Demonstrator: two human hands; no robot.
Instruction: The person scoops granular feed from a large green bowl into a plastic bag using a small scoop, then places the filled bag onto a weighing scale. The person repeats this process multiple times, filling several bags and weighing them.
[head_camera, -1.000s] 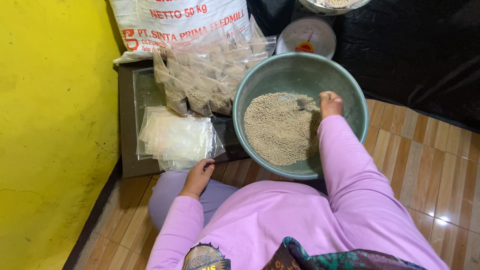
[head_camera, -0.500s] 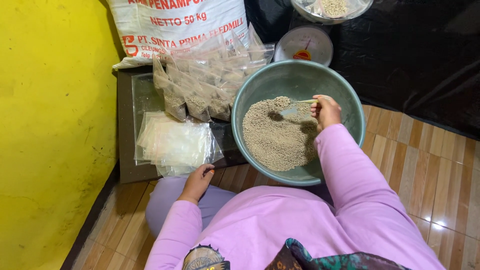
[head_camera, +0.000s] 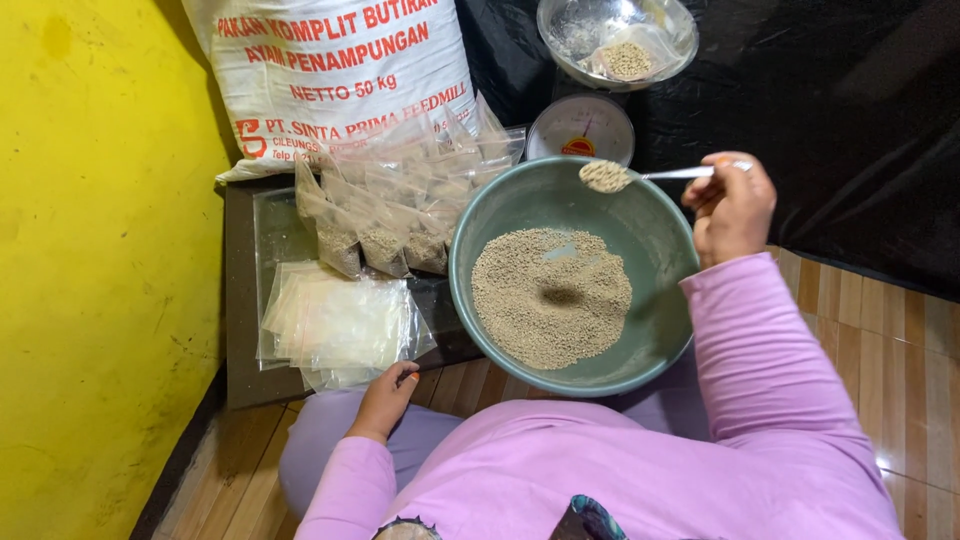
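Feed pellets (head_camera: 605, 176) sit heaped on the spoon (head_camera: 650, 175) that I hold in my right hand (head_camera: 733, 207). My fingers are closed tight around the handle. The spoon is level and hangs over the far rim of the big green bowl (head_camera: 660, 330), at about 12 o'clock on the bowl. Nothing spills from it.

More pellets lie in a flat pile (head_camera: 550, 297) in the bowl. There is a small dent in the middle of the pile. A lot of feed is in there, so I think much scooping is left.

My left hand (head_camera: 388, 398) rests down by my knee, at about 7 o'clock from the bowl. The fingers are curled and hold nothing. The fingertips are just beside the stack of empty clear bags (head_camera: 340, 325).

Filled little bags (head_camera: 395, 215) lean in a bunch at about 10 o'clock from the bowl. I think that part is done. The empty stack is thick, so many bags wait.

Behind the filled bags stands a big white sack (head_camera: 335, 80). At about 12 o'clock from the bowl is a round scale (head_camera: 580, 128). Past it is a clear bowl (head_camera: 680, 30) with a bag inside that has some pellets in it. The spoon is near the scale, between it and the green bowl.
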